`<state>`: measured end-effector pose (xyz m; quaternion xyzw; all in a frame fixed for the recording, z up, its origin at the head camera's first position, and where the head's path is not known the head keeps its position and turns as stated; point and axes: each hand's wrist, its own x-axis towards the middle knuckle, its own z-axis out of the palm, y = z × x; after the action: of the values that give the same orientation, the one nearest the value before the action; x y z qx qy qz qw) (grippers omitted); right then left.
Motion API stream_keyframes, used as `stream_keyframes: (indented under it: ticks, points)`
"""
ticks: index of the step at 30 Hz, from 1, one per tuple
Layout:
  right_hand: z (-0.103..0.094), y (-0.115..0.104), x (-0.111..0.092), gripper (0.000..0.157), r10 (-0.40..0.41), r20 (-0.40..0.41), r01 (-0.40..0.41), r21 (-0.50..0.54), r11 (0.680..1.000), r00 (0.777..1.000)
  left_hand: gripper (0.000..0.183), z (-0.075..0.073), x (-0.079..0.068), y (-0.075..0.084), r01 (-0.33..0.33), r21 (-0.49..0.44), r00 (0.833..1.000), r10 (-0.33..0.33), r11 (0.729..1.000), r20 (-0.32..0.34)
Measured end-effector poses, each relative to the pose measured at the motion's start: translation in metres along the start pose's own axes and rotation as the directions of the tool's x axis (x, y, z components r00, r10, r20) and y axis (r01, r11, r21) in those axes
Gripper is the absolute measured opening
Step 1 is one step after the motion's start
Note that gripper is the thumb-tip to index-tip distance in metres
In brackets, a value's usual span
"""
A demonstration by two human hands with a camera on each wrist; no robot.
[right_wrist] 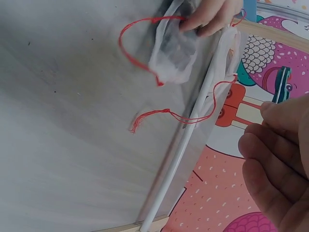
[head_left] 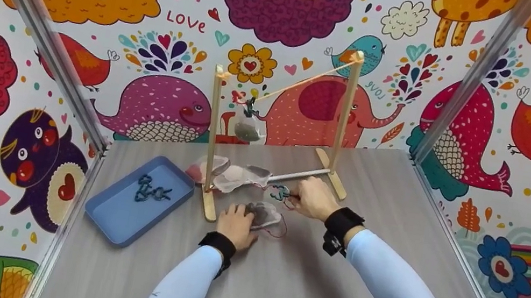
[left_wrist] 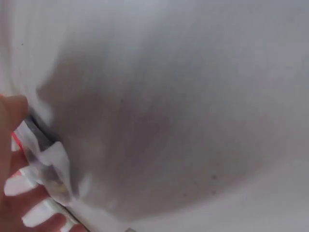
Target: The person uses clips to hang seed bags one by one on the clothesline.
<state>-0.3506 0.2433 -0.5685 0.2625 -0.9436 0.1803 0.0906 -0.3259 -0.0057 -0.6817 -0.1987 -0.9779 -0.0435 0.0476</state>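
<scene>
My right hand (head_left: 314, 197) pinches a dark green clip (right_wrist: 281, 84) between thumb and forefinger, above the table. My left hand (head_left: 235, 225) is low at the table, its thumb and fingers about the edge of a small translucent drawstring bag (head_left: 265, 217). This bag has dark contents and a red cord (right_wrist: 123, 43). More white pouches (head_left: 233, 176) lie behind, along the white bar (head_left: 299, 175) of a wooden stand (head_left: 345, 114). On the stand's slanted string (head_left: 304, 82), another dark clip (head_left: 249, 108) holds a hanging bag (head_left: 248, 131).
A blue tray (head_left: 108, 222) with several dark green clips (head_left: 151, 192) sits left of the stand. The stand's wooden feet (head_left: 209, 205) rest on the grey table (head_left: 283, 294). Printed panels with metal posts (head_left: 41, 27) enclose the table at the back and sides.
</scene>
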Motion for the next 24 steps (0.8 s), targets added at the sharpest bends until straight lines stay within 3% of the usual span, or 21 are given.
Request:
stream_keyframes:
  ticks: [5, 9, 15, 17, 19, 22, 24]
  points:
    - [-0.001, 0.0, -0.001, 0.037, 0.002, 0.007, -0.002, 0.008, 1.0, 1.0, 0.077, -0.008, 0.002, 0.006, 0.068, 0.101, 0.998, -0.066, 0.993, -0.026]
    - [-0.002, 0.001, -0.002, 0.038, -0.01, 0.013, 0.01, -0.012, 1.0, 1.0, 0.078, -0.007, 0.003, 0.011, 0.105, 0.19, 0.993, -0.094, 0.976, -0.065]
    - [-0.001, 0.004, -0.001, 0.033, -0.036, -0.005, 0.036, -0.04, 0.999, 0.999, 0.084, -0.001, 0.006, 0.017, 0.089, 0.344, 0.995, -0.069, 0.935, -0.07]
    - [-0.001, 0.005, -0.002, 0.031, -0.042, -0.003, 0.042, -0.035, 0.998, 0.999, 0.077, 0.001, 0.005, 0.02, 0.062, 0.376, 0.997, -0.042, 0.925, -0.06]
    - [-0.001, 0.006, -0.002, 0.03, -0.042, 0.001, 0.042, -0.029, 0.999, 0.999, 0.055, 0.003, 0.004, 0.023, 0.036, 0.399, 0.998, -0.011, 0.916, -0.064]
    - [-0.002, 0.007, -0.002, 0.029, -0.042, -0.001, 0.042, -0.023, 0.999, 0.999, 0.026, 0.005, 0.004, 0.026, 0.02, 0.412, 0.993, 0.029, 0.911, -0.112]
    - [-0.003, 0.008, -0.003, 0.028, -0.039, -0.001, 0.039, -0.028, 0.999, 0.999, 0.021, 0.004, 0.005, 0.028, 0.019, 0.419, 0.987, 0.049, 0.908, -0.153]
